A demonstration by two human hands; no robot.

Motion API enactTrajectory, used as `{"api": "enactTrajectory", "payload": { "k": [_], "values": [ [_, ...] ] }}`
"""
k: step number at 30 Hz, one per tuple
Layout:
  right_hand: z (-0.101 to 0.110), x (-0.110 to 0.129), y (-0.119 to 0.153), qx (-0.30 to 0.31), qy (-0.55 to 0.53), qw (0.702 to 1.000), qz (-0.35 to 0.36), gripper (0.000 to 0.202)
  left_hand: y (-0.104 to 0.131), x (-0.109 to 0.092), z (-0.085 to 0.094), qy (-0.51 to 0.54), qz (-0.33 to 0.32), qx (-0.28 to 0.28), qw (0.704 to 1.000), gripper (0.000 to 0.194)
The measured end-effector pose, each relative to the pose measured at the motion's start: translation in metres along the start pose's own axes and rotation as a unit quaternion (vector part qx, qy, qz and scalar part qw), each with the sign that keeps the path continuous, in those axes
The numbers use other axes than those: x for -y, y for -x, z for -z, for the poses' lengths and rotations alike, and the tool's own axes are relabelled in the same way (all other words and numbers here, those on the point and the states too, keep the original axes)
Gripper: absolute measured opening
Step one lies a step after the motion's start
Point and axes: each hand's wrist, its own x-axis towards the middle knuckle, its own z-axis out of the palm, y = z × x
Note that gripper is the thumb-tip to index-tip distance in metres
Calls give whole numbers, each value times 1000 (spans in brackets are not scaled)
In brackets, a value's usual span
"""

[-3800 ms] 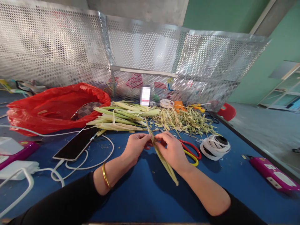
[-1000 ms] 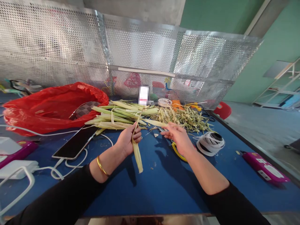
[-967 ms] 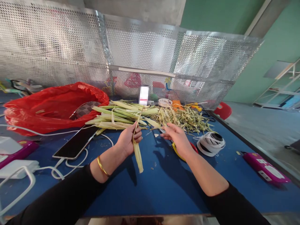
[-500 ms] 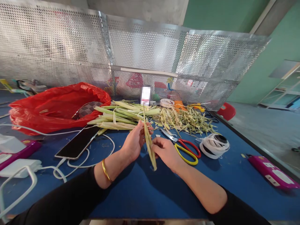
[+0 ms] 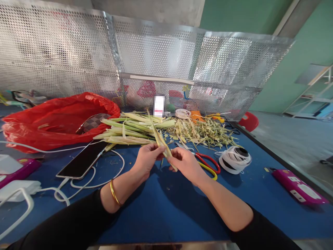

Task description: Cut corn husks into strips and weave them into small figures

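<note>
A pale yellow-green strip of dried leaf, like a corn husk [image 5: 159, 138], slants between my hands above the blue table. My left hand [image 5: 146, 159] pinches it from the left with thumb and fingers. Near its lower end, my right hand [image 5: 185, 164] grips it too. Behind my hands lies a bundle of long green-and-cream husks [image 5: 132, 128]. To its right spreads a heap of shredded dry scraps [image 5: 205, 133]. Scissors with red and yellow handles [image 5: 209, 161] lie just right of my right hand, partly hidden by it.
A spool of white cord [image 5: 235, 160] stands right of the scissors, with a magenta box [image 5: 299, 186] farther right. On the left are a red plastic bag [image 5: 59, 121], a black phone [image 5: 83, 160] and white cables [image 5: 91, 185]. A perforated metal screen [image 5: 156, 52] borders the back.
The husk has tipped leftward at its top and its lower end has risen. My left hand has closed onto it lower down, and my right hand has shifted slightly up along with it.
</note>
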Motion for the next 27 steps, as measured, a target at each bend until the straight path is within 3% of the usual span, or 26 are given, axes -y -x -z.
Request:
{"api": "enactTrajectory", "payload": {
  "k": [2,4,7,9,11,14,16,20,23,25,27],
  "values": [
    [1,1,1,21,-6,1000,-11,16,-2,-1,2,11,-20,-37,999,28],
    [3,2,0,2,-8,1000,-6,19,-4,-1,4,4,-30,-57,998,27],
    [10,3,-3,-49,35,998,17,21,-2,-1,4,-64,-5,-22,998,32],
    [17,4,-5,-90,120,987,56,21,3,-3,4,-171,-23,11,985,43],
    [24,6,-5,-120,215,964,104,21,8,-7,3,-279,-133,1,951,45],
    [30,9,-3,-121,306,931,157,20,9,-16,4,-318,-344,-30,883,16],
    [30,11,-2,-109,345,912,195,18,4,-20,5,-366,-385,8,847,19],
    [31,17,-4,-96,394,889,212,23,-7,-24,3,-456,-274,127,837,24],
    [47,23,-3,-109,450,878,119,28,-10,-26,-2,-465,-214,112,852,32],
    [61,24,0,-122,533,837,32,25,-14,-27,-3,-462,-199,92,859,32],
    [74,21,5,-54,601,794,-71,32,-18,-27,-3,-467,-196,79,858,31]
  ]
}}
